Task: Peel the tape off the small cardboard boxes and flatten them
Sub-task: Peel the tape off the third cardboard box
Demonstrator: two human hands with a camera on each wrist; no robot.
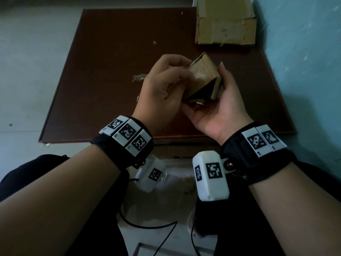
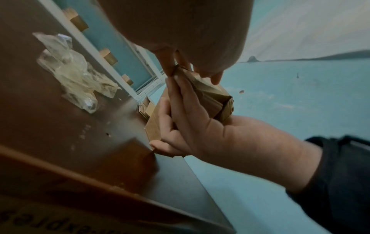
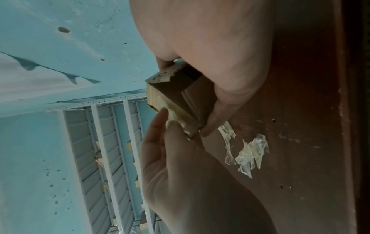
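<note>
Both forearms fill the near part of the head view, each wrist wrapped in a black band carrying white blocks printed with black-and-white square markers. Beyond them lies a dark brown board (image 1: 110, 52) set on a pale floor, with a blue-green wall along the right.

On the left side of the board, just left of the hands, a crumpled heap of peeled clear tape (image 1: 138, 77) rests on the brown surface; the left wrist view shows it as a wrinkled, glossy clump (image 2: 70, 74).

The left hand (image 1: 162, 85) is held above the middle of the board, its fingers curled and its fingertips pinched against the taped face of the small cardboard box (image 1: 203, 78). From the right wrist view, its thumb and forefinger press on the pale tape strip (image 3: 170, 109) at the box's edge, though whether a loose end is actually pinched cannot be told.

The box is held in the air between the two hands, tilted on a corner, with one end open and dark inside.

The right hand (image 1: 219, 106) cups the box from below and from the right, palm up, fingers curled round its right and far sides and the thumb under its near edge.

At the far right corner of the board sits a stack of flattened cardboard (image 1: 226, 26), well apart from the hands.
</note>
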